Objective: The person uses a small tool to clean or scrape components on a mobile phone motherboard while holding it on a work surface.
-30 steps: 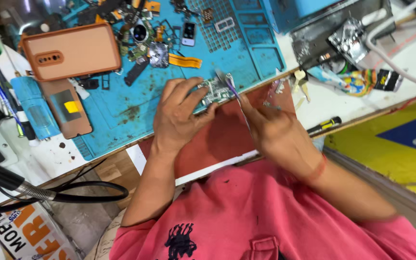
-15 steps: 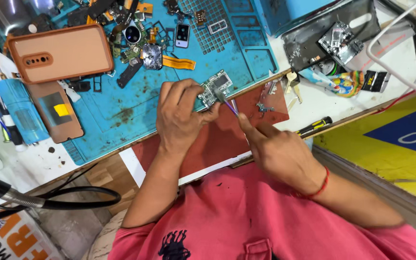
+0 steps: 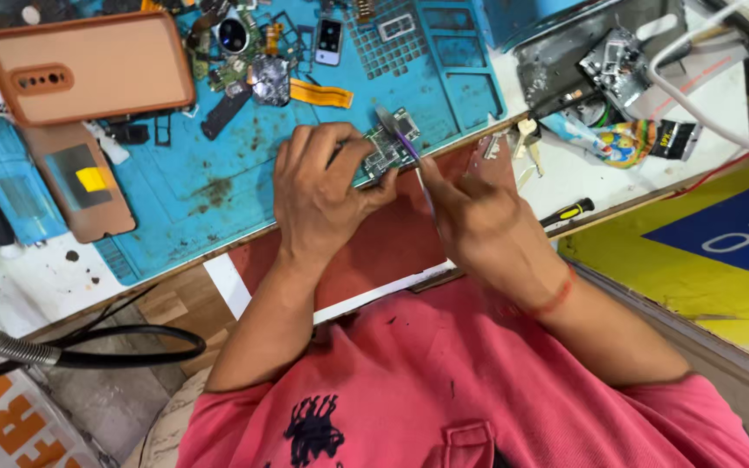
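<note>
My left hand (image 3: 322, 186) pins a small green circuit board (image 3: 390, 146) against the edge of the blue work mat (image 3: 210, 186), fingers curled over its left side. In my right hand (image 3: 478, 221) I pinch a thin purple-handled tool (image 3: 407, 147), whose flat tip rests on top of the board. Both hands meet over a reddish-brown pad (image 3: 374, 251) at the bench's front edge. My pink shirt (image 3: 444, 390) fills the bottom of the view.
An orange phone case (image 3: 88, 65) and a brown phone back (image 3: 75, 178) lie at the left. Several loose phone parts (image 3: 257, 61) are scattered on the mat. A metal frame (image 3: 608, 61), a yellow-handled screwdriver (image 3: 569, 212) and a white cable (image 3: 704, 113) lie to the right. A black hose (image 3: 88, 355) curves at lower left.
The view has shifted, so board and hands sit slightly lower and left in frame. The tool tip stays on the board; both hands keep their grip.
</note>
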